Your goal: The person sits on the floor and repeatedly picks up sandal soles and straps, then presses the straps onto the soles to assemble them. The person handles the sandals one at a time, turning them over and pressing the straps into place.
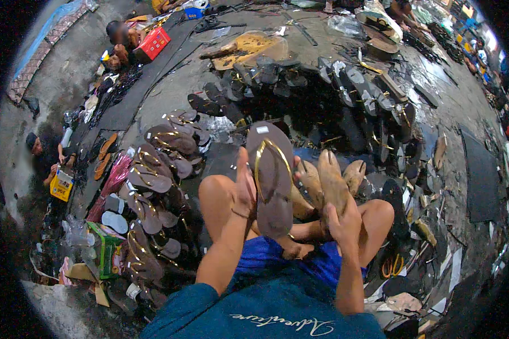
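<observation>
In my left hand (245, 186) is a brown flip-flop (274, 212) with gold-edged straps and a small white sticker at one end of its footbed. The sole stands nearly upright, and most of my fingers are hidden behind it. Just to the right, my right hand (345, 223) is closed around the lower part of a worn wooden shoe last (332, 178), foot-shaped with a slit at its toe. Another slit wooden last (310, 179) sits to its left, and a third last (354, 174) to its right. The flip-flop and the held last are apart.
Finished-looking brown flip-flops (152, 178) are heaped at my left. Dark soles (350, 85) stand in an arc around a dark hollow ahead. A green box (104, 248) lies lower left, a black mat (481, 175) far right. Two people (119, 42) work at the left.
</observation>
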A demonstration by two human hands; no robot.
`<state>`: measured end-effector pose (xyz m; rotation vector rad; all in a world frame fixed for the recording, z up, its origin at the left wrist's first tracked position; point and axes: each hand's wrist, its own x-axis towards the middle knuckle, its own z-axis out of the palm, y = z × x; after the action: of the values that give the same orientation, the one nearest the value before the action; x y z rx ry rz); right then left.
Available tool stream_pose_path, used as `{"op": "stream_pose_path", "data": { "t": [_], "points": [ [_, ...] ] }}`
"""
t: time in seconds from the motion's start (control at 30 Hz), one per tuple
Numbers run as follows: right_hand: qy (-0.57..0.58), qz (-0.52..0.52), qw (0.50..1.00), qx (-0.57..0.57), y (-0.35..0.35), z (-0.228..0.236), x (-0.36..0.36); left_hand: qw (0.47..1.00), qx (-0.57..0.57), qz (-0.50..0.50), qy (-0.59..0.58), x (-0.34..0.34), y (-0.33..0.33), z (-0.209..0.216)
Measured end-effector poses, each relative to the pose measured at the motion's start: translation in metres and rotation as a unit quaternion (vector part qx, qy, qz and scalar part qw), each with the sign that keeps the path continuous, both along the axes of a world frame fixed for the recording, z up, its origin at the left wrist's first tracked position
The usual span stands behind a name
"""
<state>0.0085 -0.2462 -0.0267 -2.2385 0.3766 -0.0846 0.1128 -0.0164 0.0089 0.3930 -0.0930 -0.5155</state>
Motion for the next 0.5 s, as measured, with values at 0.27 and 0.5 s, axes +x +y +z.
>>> {"op": "stream_pose_path", "data": {
  "t": [0.27,0.5],
  "points": [
    [-0.222,0.187,0.957,0.020,-0.013,0.056,0.089,0.994,0.005,-0.053,0.099,-0.040,-0.047,-0.001],
    [-0.147,0.273,0.943,0.117,0.011,0.031,0.114,0.975,0.207,-0.066,0.048,-0.065,-0.040,-0.050]
  ]
}}
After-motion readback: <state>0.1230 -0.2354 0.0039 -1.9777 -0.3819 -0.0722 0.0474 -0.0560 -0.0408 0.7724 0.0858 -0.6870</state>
